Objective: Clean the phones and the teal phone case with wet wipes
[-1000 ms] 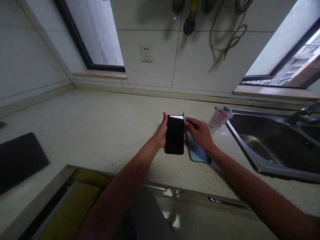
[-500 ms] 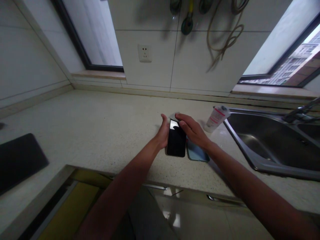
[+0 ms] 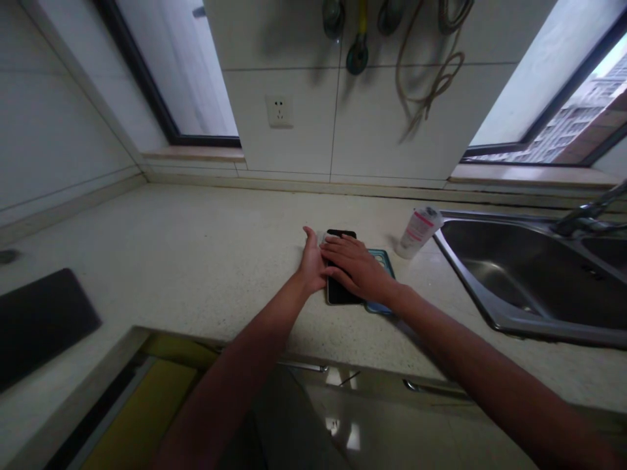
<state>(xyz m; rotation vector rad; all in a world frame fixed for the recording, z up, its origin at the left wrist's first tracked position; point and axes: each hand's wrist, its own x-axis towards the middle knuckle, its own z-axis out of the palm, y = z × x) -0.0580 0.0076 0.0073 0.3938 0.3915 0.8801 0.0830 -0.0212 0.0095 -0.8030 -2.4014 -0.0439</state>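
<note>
A black smartphone (image 3: 337, 290) lies face up on the speckled stone countertop (image 3: 196, 228), with its middle hidden under my right hand (image 3: 355, 266). That hand rests flat across the screen, fingers together and pointing left. My left hand (image 3: 311, 264) stands on edge against the phone's left side. A small white scrap (image 3: 322, 238), perhaps cloth or film, shows at my right fingertips. Just to the right, a teal phone case (image 3: 381, 261) lies partly beneath the phone and my right hand.
A white tube with pink print (image 3: 418, 232) stands near the steel sink (image 3: 519, 329) and its tap (image 3: 582, 219). A dark flat mat (image 3: 44, 320) lies at the counter's left. Cords and tools (image 3: 431, 78) hang on the tiled wall above. The counter's front edge runs below my arms.
My right hand has moved left from the case's upper edge onto the phone's face, now covering its middle. The phone's bright top glare has gone. My left hand stays at the phone's left side.
</note>
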